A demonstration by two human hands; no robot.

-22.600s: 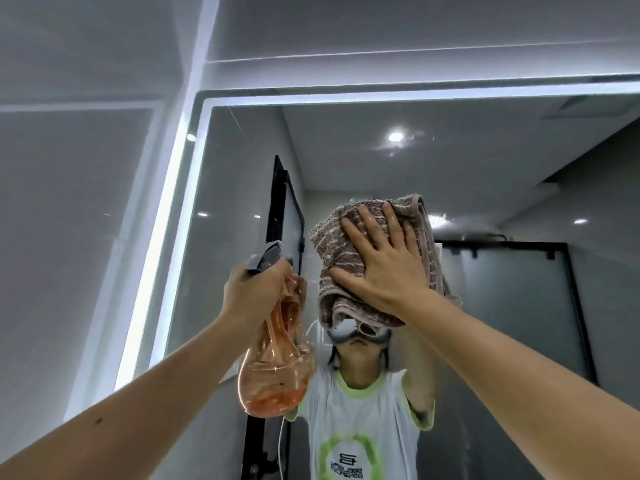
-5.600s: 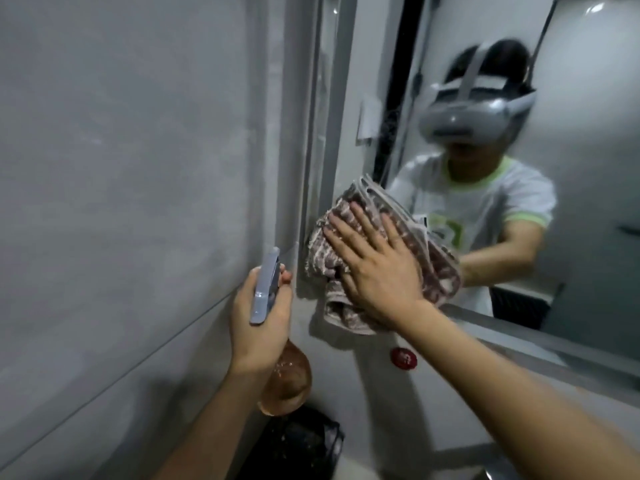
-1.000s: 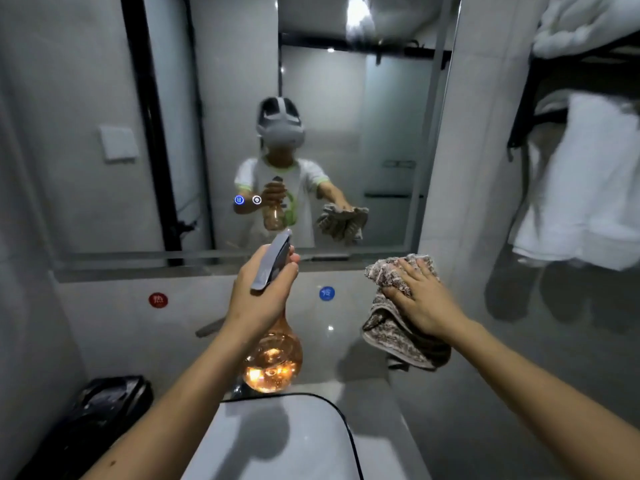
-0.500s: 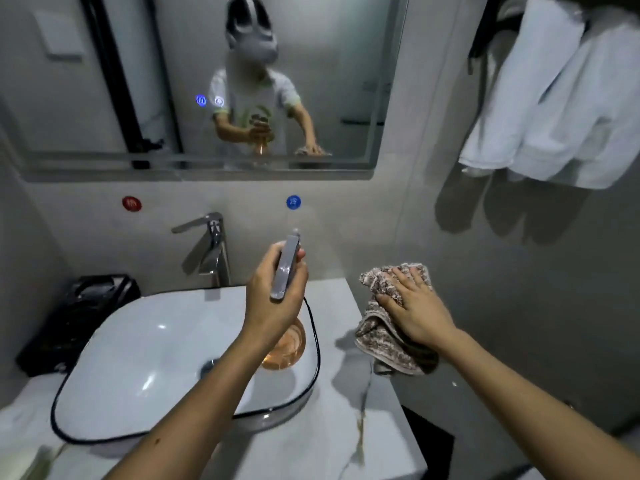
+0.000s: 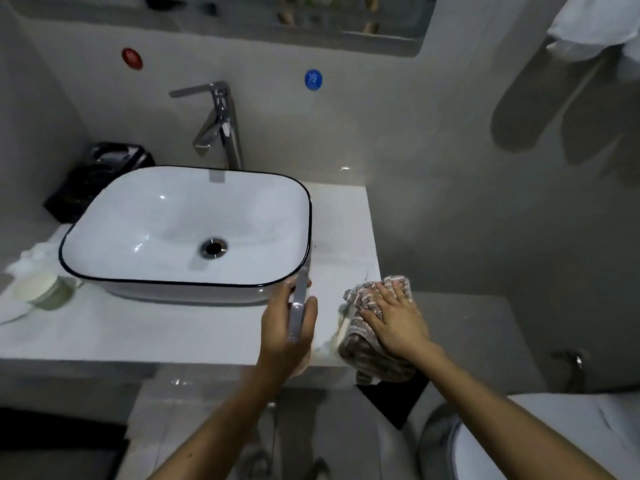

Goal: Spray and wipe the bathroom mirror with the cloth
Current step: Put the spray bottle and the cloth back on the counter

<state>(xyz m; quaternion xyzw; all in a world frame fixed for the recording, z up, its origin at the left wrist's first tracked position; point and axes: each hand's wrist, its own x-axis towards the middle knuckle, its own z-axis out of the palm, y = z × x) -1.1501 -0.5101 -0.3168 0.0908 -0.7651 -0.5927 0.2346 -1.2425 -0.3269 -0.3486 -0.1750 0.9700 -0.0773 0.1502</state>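
Both your hands are down at the countertop's front-right corner: left hand closed around the spray bottle, trigger head pointing away from you toward the basin, right hand flat, fingers spread, pressing the cloth on the right edge. Mirror is up past the back wall, only its bottom strip in view. Likely set-down next; the bottle needs bare counter between basin and cloth.

left grip clenched | right grip flat, fingers spread
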